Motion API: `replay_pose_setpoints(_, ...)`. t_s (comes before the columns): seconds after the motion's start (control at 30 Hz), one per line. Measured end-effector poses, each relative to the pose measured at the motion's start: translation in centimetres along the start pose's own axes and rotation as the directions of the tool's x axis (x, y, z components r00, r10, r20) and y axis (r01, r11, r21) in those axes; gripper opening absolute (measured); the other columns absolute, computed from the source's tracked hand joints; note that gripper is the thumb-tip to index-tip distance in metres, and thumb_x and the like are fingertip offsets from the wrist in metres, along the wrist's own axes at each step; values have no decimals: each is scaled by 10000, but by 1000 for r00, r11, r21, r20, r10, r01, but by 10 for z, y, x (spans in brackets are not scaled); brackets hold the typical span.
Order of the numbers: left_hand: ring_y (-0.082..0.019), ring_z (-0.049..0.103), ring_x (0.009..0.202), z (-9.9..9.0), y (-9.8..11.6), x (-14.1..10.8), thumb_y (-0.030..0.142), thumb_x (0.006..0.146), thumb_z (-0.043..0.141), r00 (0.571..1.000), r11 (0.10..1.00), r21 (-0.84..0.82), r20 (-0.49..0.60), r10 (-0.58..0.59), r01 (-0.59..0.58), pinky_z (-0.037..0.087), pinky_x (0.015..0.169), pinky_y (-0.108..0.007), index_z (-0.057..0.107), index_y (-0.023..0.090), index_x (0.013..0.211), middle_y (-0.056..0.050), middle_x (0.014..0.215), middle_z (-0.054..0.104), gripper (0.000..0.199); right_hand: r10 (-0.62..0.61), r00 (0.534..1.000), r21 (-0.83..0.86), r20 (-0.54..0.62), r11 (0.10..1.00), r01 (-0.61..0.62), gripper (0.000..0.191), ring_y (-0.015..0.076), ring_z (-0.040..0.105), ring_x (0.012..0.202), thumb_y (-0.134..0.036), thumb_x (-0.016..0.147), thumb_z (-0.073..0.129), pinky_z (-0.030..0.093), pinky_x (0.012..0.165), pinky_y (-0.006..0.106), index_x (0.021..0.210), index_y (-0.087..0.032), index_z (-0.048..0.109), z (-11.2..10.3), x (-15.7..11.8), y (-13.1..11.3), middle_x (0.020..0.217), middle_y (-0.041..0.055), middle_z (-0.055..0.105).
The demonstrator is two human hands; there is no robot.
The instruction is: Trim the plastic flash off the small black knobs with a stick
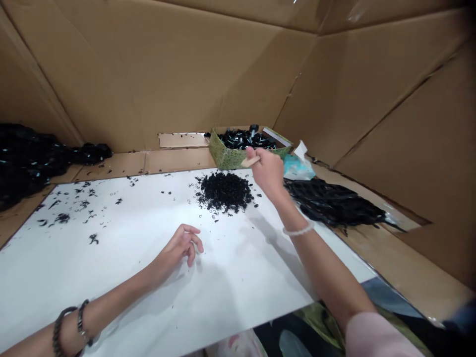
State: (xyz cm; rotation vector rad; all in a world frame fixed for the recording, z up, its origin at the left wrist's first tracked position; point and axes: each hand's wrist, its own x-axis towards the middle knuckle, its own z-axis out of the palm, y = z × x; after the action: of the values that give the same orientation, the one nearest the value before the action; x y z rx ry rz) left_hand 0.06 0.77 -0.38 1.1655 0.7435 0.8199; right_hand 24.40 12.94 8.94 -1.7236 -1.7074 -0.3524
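The right hand (267, 171), with a pale beaded bracelet (298, 229) at its wrist, pinches a small flat beige tool (250, 161) between thumb and fingers, raised in front of the green patterned box. The left hand (185, 244), its fingers loosely curled and apart with nothing in them, is over the middle of the white tabletop (223, 277); two dark beaded bracelets (70, 322) circle that forearm. Between the hands and the far edge of the tabletop lies a heap of tiny black curled pieces (225, 192), with single bits scattered around it. Just beyond that edge sits the open green patterned cardboard box (230, 158), filled with black parts (243, 139) that show shiny metal bits. Beside the box, to its right, is a turquoise and white plastic packet (298, 167). Long black strips (334, 202) lie in a bundle across the tabletop's right edge near its far right corner. Toward the far left corner, loose black scraps (62, 218) are strewn over the white surface, and past that corner is a large glossy black pile (33, 158). Brown cardboard walls (167, 74) stand behind and to the right.
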Motion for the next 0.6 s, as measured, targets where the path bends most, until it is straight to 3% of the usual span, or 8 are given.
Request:
replay_pose_setpoints(0.1,-95,418,533,0,-1,1,486,895,322,1000,1000,14,21,0,0,321,636,-285,456,195,982,-12,789,553,332,-46,980,-81,194,995,63,443,163,507,532,-514,871,353,181,486,247,649,-186,553,16,-19,2,558,40,566)
replay_pose_setpoints(0.2,-93,423,535,3,0,-1,458,896,354,999,999,31,28,18,-18,326,627,-275,478,179,939,-14,752,558,309,-152,916,-55,371,981,185,383,161,526,541,-454,872,382,176,487,243,662,-190,562,29,-50,0,566,34,581)
replay_pose_setpoints(0.37,-91,442,518,-1,16,3,431,873,425,994,1000,-14,-106,16,-18,349,575,-254,482,171,849,-5,697,534,268,-279,840,60,466,957,284,357,156,535,527,-411,877,388,185,483,234,647,-195,554,31,-64,-4,548,24,581)
replay_pose_setpoints(0.47,-108,506,596,-32,37,19,381,853,460,953,966,249,-267,144,-77,407,629,-257,499,168,833,-23,754,567,217,-349,830,139,435,937,321,356,146,521,488,-402,880,381,182,473,230,638,-197,544,25,-62,-6,517,13,564)
replay_pose_setpoints(0.53,-136,557,667,-67,54,33,368,839,452,872,798,601,-420,254,57,435,652,-265,530,166,845,-44,812,610,216,-396,827,188,399,918,349,370,139,514,467,-405,883,372,182,466,225,623,-196,532,20,-64,-8,497,7,554)
replay_pose_setpoints(0.6,-170,570,714,-109,72,46,315,790,510,782,722,671,-537,316,169,434,667,-287,533,152,809,-62,816,616,165,-445,824,227,351,894,387,376,132,507,446,-404,886,368,185,461,218,617,-194,525,15,-67,-10,472,0,541)
